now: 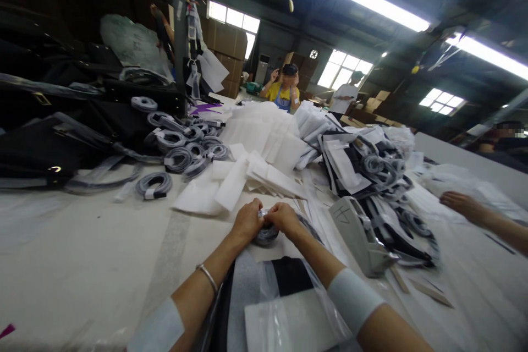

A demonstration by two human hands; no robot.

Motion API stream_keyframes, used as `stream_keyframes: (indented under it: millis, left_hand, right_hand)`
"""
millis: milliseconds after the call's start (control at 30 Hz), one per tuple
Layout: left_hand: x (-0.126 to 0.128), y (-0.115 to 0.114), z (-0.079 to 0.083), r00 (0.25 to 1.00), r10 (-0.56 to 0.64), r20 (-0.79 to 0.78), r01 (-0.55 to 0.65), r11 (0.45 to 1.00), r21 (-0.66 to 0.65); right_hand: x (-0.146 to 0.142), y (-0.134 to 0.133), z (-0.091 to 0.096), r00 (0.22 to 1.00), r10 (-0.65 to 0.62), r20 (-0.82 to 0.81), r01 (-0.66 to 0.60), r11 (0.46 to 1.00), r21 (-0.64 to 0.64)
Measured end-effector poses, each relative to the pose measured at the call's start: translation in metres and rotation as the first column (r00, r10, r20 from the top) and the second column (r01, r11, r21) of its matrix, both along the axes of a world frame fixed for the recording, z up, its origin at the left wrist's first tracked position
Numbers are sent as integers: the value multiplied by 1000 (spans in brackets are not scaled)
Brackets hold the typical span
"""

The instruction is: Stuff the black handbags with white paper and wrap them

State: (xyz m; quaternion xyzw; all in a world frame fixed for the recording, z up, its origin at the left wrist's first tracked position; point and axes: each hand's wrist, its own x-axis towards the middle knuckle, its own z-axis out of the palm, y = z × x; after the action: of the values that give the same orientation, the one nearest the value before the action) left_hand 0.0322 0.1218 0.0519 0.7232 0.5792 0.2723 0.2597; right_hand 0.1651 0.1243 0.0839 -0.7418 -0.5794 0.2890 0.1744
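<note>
My left hand (248, 221) and my right hand (285, 218) meet in the middle of the view. Both are closed, fingers pinched at the top of a grey coiled strap (266, 236) that looks wrapped in clear plastic. What lies right between the fingertips is too small to make out. Below the coil, between my forearms, a black item in clear plastic (291, 275) lies with a white sheet (284, 319) on it. A grey tape dispenser (357, 236) stands to the right of my right hand.
Several similar coils (179, 159) are piled left of centre, beside black bags (37, 143). White foam sheets (264, 132) are heaped ahead. Wrapped black pieces (346, 165) lie at right. Another person's hand (462, 206) reaches in from the right; a person in yellow (284, 91) is across the table.
</note>
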Motion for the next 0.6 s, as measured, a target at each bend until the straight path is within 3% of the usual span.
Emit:
stream_keyframes:
  millis: [233, 400, 600]
  left_hand:
    - [-4, 1, 6, 1000, -30, 0, 30, 999, -15]
    - [-11, 5, 10, 997, -81, 20, 82, 996, -28]
    - [-15, 8, 9, 993, -108, 41, 110, 993, -34]
  right_hand:
    - [-4, 4, 7, 989, 31, 146, -25, 999, -40]
    - [-4, 0, 9, 966, 118, 230, -110, 993, -49]
    - [-4, -4, 21, 861, 239, 449, -272, 962, 9]
